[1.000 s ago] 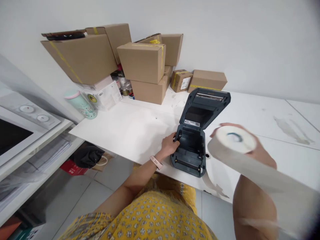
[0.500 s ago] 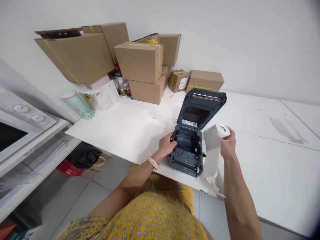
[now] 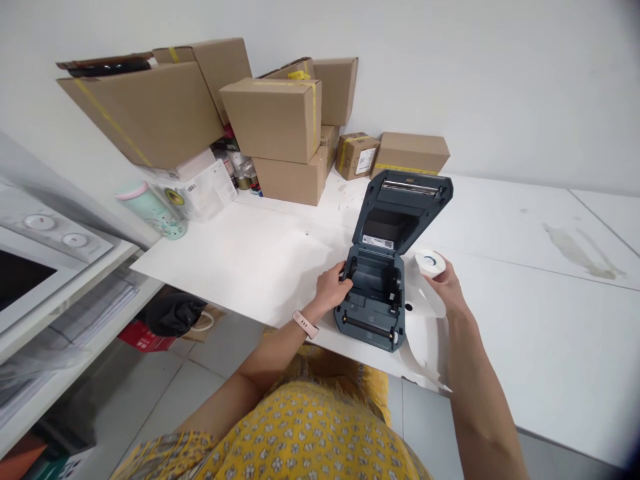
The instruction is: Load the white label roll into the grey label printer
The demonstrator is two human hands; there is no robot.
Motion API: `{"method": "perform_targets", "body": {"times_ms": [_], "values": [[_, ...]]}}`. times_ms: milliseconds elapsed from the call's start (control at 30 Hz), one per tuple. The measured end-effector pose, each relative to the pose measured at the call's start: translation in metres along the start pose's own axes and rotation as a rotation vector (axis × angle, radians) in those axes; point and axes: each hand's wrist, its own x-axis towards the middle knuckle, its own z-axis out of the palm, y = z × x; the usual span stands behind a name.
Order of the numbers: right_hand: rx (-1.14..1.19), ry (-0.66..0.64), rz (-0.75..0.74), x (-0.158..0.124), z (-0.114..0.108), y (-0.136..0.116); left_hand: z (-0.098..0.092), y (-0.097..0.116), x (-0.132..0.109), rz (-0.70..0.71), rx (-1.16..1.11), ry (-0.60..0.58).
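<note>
Head view: left hand (image 3: pixel 330 288) curled onto the left wall of the open label printer (image 3: pixel 373 303), gripping it. Right hand (image 3: pixel 447 288) closed round a white paper roll (image 3: pixel 430 262), just right of the printer's bay, above the table (image 3: pixel 505 220). Loose paper tail (image 3: pixel 425 340) draped over the table edge. Looks liable to snag or crease with any twist.

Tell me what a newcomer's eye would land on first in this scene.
The dark label printer at the near edge of the white table draws the eye first, its lid tilted up and open. The left hand grips its left side, while the right hand holds a white paper roll just right of it, a loose strip trailing over the table edge. Behind, cardboard boxes are stacked against the wall.
</note>
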Motion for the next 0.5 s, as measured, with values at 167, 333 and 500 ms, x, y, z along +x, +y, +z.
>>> {"method": "perform_targets", "body": {"times_ms": [167,333,500], "values": [[0.044,0.138,-0.086,-0.023,-0.017,-0.022,0.000,-0.001,0.000,-0.004,0.015,0.007],[-0.119,-0.038,-0.186,-0.066,-0.024,-0.090,0.001,-0.003,0.001,0.027,0.039,0.015],[-0.680,-0.329,0.032,-0.081,-0.021,-0.125,0.001,-0.002,0.001,0.013,0.053,0.012]]}}
